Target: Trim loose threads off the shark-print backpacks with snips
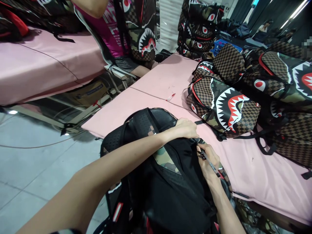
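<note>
A black backpack [168,191] with camouflage and brown check panels lies in front of me, partly on the pink-covered table. My left hand [186,128] reaches across it, fingers closed on its upper edge near the seam. Close beside it, my right hand [209,159] is closed at the same edge. A slim, dark, pen-like tool [211,164] runs through the right hand, its tip hidden by the fingers. The bag's fabric bunches between both hands.
A red pen [171,97] lies on the pink table [156,79]. Shark-mouth backpacks [226,107] crowd the right side, with more stacked [198,32] behind. Across the table sits a person in a magenta shirt [109,29]. A blue crate [223,47] stands at the back.
</note>
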`<state>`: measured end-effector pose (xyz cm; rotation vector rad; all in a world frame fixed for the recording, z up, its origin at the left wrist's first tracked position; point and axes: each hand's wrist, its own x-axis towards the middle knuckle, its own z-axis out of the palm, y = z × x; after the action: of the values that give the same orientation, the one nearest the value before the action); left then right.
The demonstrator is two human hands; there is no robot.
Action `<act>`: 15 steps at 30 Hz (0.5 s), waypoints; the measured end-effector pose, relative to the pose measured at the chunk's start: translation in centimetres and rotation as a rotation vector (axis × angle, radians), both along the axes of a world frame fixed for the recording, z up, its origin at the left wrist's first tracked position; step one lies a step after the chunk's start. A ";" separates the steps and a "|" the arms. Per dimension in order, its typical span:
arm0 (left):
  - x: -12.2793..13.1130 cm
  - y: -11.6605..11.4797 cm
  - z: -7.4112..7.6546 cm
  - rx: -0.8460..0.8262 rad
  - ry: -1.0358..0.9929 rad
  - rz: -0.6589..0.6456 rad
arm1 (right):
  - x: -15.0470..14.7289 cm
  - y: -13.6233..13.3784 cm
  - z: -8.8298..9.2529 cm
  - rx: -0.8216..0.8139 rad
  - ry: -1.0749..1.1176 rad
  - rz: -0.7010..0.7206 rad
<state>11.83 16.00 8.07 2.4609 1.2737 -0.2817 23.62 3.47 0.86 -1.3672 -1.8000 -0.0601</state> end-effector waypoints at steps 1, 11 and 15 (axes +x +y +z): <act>0.0 0.0 0.0 0.003 0.001 -0.001 | 0.0 0.0 0.0 -0.001 -0.003 -0.016; 0.0 0.1 -0.1 0.020 0.012 -0.011 | 0.0 0.2 -0.3 0.007 0.011 -0.035; 0.0 0.1 -0.3 0.026 0.004 -0.030 | 0.0 0.2 -0.3 -0.005 0.013 -0.019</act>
<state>11.87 16.11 7.75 2.5041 1.2502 -0.2801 23.59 3.66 0.60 -1.3848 -1.7775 -0.0564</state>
